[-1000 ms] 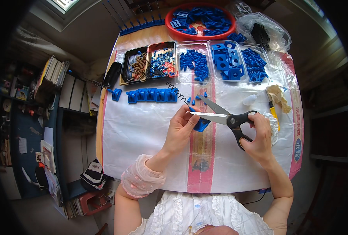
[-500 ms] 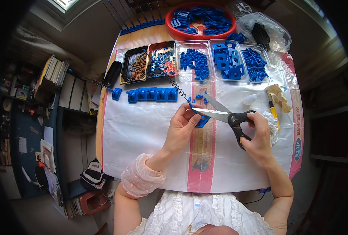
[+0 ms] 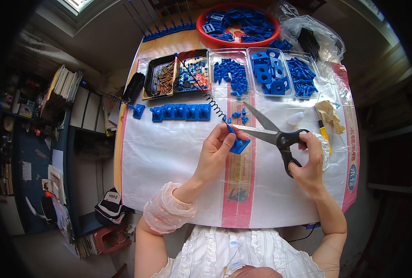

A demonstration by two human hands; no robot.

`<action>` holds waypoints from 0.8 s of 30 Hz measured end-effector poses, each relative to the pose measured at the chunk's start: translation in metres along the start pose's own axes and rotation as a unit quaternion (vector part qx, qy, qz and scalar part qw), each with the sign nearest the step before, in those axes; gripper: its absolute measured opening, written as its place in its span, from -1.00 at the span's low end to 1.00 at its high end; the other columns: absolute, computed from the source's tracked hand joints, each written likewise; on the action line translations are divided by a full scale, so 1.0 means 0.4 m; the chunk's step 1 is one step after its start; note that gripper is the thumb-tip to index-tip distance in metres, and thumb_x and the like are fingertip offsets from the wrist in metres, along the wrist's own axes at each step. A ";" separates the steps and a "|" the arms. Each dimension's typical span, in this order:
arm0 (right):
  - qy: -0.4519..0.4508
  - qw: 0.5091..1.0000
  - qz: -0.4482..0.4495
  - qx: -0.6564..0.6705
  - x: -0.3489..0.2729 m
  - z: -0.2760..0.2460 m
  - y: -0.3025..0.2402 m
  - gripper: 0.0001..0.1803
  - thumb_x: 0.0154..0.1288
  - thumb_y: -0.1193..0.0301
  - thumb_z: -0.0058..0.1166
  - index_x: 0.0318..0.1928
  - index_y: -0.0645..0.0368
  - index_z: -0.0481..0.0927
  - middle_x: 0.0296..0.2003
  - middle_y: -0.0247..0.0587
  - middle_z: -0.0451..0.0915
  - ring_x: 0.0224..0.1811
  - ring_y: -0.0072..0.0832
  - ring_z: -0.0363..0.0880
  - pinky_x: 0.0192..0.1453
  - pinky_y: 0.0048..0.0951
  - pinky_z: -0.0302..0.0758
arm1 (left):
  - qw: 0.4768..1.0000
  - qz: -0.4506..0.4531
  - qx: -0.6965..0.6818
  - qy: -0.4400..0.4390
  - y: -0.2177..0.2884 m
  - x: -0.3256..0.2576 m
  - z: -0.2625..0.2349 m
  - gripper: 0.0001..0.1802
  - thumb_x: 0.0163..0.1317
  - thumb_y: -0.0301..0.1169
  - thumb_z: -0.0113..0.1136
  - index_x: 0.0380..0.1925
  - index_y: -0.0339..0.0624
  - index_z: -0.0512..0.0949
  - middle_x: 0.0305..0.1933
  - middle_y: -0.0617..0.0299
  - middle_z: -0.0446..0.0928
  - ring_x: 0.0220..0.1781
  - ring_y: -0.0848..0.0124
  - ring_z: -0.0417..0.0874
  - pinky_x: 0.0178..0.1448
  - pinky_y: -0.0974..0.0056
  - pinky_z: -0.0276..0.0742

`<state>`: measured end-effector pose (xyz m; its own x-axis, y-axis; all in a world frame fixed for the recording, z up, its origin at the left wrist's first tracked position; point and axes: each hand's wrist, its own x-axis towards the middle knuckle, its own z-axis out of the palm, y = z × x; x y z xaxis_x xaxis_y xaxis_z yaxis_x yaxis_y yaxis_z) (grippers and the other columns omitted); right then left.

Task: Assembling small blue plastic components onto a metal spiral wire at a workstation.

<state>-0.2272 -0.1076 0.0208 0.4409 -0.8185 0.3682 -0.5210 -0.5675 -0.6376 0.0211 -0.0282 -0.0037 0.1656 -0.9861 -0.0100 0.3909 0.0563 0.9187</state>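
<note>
My left hand (image 3: 216,149) pinches a blue plastic base (image 3: 239,145), a flat square plate with a raised part, partly hidden by my fingers. A black coiled cord (image 3: 215,105) rises from it toward the trays, its far end crossing the tray of small parts. In my right hand (image 3: 309,163) are scissors (image 3: 284,140) with black handles, my fingers through the loops. Their blades stand apart, one pointing at the left fingertips beside the blue base. Just beyond lie several small blue pieces (image 3: 236,114) loose on the cover.
Trays of screws (image 3: 164,78), small nuts and rings (image 3: 194,76), and blue parts (image 3: 231,76) line the back. Behind them stands a red basin (image 3: 275,33) of blue pieces. A row of blue bases (image 3: 180,112) lies left; a yellow cutter knife (image 3: 325,132) lies right.
The scissors have shifted slightly right, away from my left fingertips, with their blades still apart. The cord has swung a little to the right. My left hand stays almost in place.
</note>
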 end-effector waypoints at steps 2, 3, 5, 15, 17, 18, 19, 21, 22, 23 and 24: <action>0.035 0.998 0.004 0.044 -0.008 -0.005 0.008 -0.36 -0.29 0.64 0.25 -0.03 0.26 0.43 -0.25 -0.17 0.44 -0.23 -0.32 0.41 -0.10 -0.33 0.37 | 1.000 -0.019 -0.024 -0.002 -0.014 0.002 -0.020 -0.77 0.55 -0.33 -0.06 0.02 -0.23 0.43 -0.12 0.23 0.59 0.00 0.52 0.59 0.18 0.38 0.51; 0.045 0.998 -0.003 0.048 -0.013 -0.009 0.018 -0.33 -0.25 0.64 0.31 0.01 0.26 0.42 -0.20 -0.19 0.45 -0.21 -0.39 0.41 -0.09 -0.38 0.39 | 0.999 -0.025 -0.027 -0.002 -0.023 0.004 -0.033 -0.76 0.56 -0.31 -0.08 0.03 -0.23 0.43 -0.13 0.22 0.59 0.00 0.51 0.60 0.19 0.36 0.53; 0.056 0.997 -0.004 0.061 -0.011 -0.019 0.012 -0.36 -0.17 0.60 0.38 0.02 0.23 0.41 -0.20 -0.22 0.45 -0.19 -0.42 0.39 -0.05 -0.42 0.37 | 0.999 -0.030 -0.043 -0.008 -0.033 0.008 -0.047 -0.76 0.56 -0.32 -0.10 0.04 -0.24 0.42 -0.15 0.22 0.57 0.00 0.49 0.60 0.21 0.33 0.53; 0.068 0.995 -0.006 0.070 -0.015 -0.028 0.027 -0.35 -0.13 0.57 0.43 0.04 0.24 0.41 -0.19 -0.21 0.47 -0.23 -0.44 0.41 -0.08 -0.43 0.39 | 0.997 -0.050 -0.057 -0.011 -0.012 0.007 -0.021 -0.67 0.52 -0.43 -0.07 0.21 -0.28 0.37 -0.09 0.22 0.57 0.07 0.49 0.57 0.26 0.34 0.48; 0.074 0.994 -0.011 0.080 -0.014 -0.031 0.026 -0.35 -0.12 0.57 0.43 0.04 0.24 0.41 -0.19 -0.22 0.46 -0.21 -0.45 0.39 -0.06 -0.43 0.37 | 0.998 -0.047 -0.041 -0.011 -0.008 0.005 -0.023 -0.67 0.53 -0.43 -0.08 0.22 -0.27 0.37 -0.08 0.23 0.57 0.07 0.49 0.57 0.26 0.34 0.47; 0.081 0.993 -0.013 0.088 -0.012 -0.036 0.022 -0.35 -0.12 0.57 0.43 0.04 0.24 0.41 -0.18 -0.23 0.46 -0.20 -0.46 0.39 -0.05 -0.43 0.36 | 0.998 -0.049 -0.036 -0.010 -0.006 0.004 -0.023 -0.67 0.53 -0.43 -0.08 0.22 -0.27 0.37 -0.08 0.23 0.57 0.07 0.50 0.57 0.26 0.35 0.47; 0.088 0.992 -0.015 0.094 -0.010 -0.044 0.018 -0.35 -0.11 0.57 0.43 0.04 0.23 0.41 -0.17 -0.24 0.46 -0.19 -0.46 0.38 -0.04 -0.44 0.35 | 0.998 -0.052 -0.033 -0.011 -0.006 0.003 -0.022 -0.67 0.53 -0.43 -0.08 0.22 -0.27 0.37 -0.08 0.23 0.57 0.07 0.50 0.57 0.26 0.35 0.47; 0.118 0.986 -0.021 0.118 -0.004 -0.058 0.016 -0.36 -0.11 0.56 0.42 0.04 0.23 0.41 -0.16 -0.26 0.45 -0.16 -0.48 0.36 -0.01 -0.44 0.33 | 0.999 -0.047 -0.017 -0.014 -0.009 0.004 -0.022 -0.67 0.54 -0.42 -0.09 0.22 -0.27 0.37 -0.10 0.24 0.57 0.06 0.51 0.56 0.26 0.36 0.45; 0.133 0.982 -0.024 0.130 -0.001 -0.066 0.016 -0.36 -0.11 0.56 0.41 0.04 0.23 0.41 -0.15 -0.27 0.45 -0.15 -0.49 0.35 0.01 -0.44 0.31 | 0.999 -0.045 -0.009 -0.015 -0.011 0.004 -0.023 -0.67 0.54 -0.41 -0.09 0.22 -0.27 0.37 -0.10 0.25 0.57 0.05 0.52 0.56 0.26 0.36 0.45; 0.157 0.979 -0.021 0.130 0.000 -0.076 0.022 -0.36 -0.09 0.55 0.40 0.06 0.25 0.42 -0.10 -0.28 0.45 -0.11 -0.49 0.35 0.04 -0.45 0.28 | 0.999 -0.037 -0.004 -0.016 -0.015 0.005 -0.024 -0.67 0.54 -0.41 -0.09 0.21 -0.27 0.38 -0.12 0.26 0.57 0.05 0.52 0.56 0.26 0.37 0.44; 0.185 0.975 -0.033 0.123 0.003 -0.092 0.026 -0.35 -0.04 0.52 0.40 0.10 0.30 0.42 -0.06 -0.26 0.46 -0.05 -0.49 0.38 0.13 -0.43 0.30 | 0.999 -0.029 0.001 -0.017 -0.020 0.006 -0.025 -0.68 0.54 -0.40 -0.10 0.20 -0.27 0.39 -0.14 0.27 0.56 0.04 0.53 0.55 0.26 0.37 0.43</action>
<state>-0.2590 -0.1180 0.0397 0.1508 -0.7831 0.6033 -0.2899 -0.6185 -0.7304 0.0274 -0.0295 -0.0149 0.1126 -0.9924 -0.0503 0.3978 -0.0014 0.9175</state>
